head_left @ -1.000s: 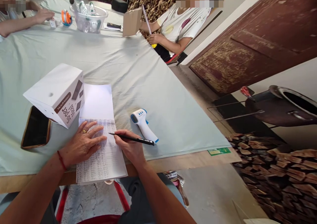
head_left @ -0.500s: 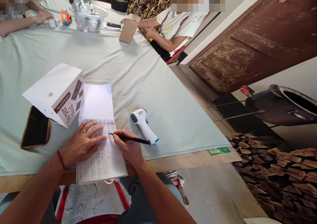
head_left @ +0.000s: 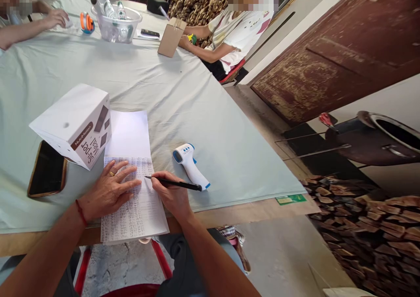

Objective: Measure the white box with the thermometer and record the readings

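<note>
My left hand (head_left: 113,186) lies flat with spread fingers on an open notepad (head_left: 131,227), whose lower page is covered in handwriting. The pad's blank upper page (head_left: 127,133) is folded away from me. In my right hand (head_left: 173,196) a black pen (head_left: 179,183) is gripped, its tip over the written page near my left fingertips. Just right of the pad lies a white and blue infrared thermometer (head_left: 190,165). A white NutriMotion box (head_left: 74,117) stands to the left, partly over a dark phone (head_left: 47,170).
Across the cloth-covered table (head_left: 229,152) are a clear tub (head_left: 116,23) of bottles, an orange-and-blue roll (head_left: 87,22) and a cardboard box (head_left: 171,37). A person in a white shirt (head_left: 241,34) sits at the far right. Split firewood (head_left: 374,240) is stacked on the right.
My left hand stays put; the pen in my right hand has shifted very slightly right. The white-shirted person's hands have lowered behind the cardboard box, and the far-left person's hand has moved.
</note>
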Demonstrator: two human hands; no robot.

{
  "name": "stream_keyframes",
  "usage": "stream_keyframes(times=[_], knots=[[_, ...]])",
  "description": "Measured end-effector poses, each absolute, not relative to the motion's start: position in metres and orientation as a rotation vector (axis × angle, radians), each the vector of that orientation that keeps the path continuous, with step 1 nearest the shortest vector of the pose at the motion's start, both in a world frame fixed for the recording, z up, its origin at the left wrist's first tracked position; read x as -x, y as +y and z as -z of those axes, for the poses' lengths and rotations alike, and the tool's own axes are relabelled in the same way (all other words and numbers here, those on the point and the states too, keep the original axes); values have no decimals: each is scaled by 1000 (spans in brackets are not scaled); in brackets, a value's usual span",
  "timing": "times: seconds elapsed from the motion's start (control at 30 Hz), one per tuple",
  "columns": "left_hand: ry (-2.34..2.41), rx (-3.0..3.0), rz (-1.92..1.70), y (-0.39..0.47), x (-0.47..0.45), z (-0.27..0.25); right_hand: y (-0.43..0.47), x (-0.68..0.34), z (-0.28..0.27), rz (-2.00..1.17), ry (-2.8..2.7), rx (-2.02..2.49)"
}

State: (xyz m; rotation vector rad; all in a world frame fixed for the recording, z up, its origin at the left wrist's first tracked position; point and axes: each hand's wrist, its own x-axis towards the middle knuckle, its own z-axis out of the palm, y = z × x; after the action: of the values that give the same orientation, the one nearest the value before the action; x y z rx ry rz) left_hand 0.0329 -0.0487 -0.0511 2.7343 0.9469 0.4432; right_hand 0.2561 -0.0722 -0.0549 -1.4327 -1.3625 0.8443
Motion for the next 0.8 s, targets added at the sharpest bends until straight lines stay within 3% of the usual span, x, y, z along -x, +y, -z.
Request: stream_keyframes(times=[0.8], knots=[[938, -2729, -436, -48, -32, 50, -71, -257, 53, -862, -1364, 1438]])
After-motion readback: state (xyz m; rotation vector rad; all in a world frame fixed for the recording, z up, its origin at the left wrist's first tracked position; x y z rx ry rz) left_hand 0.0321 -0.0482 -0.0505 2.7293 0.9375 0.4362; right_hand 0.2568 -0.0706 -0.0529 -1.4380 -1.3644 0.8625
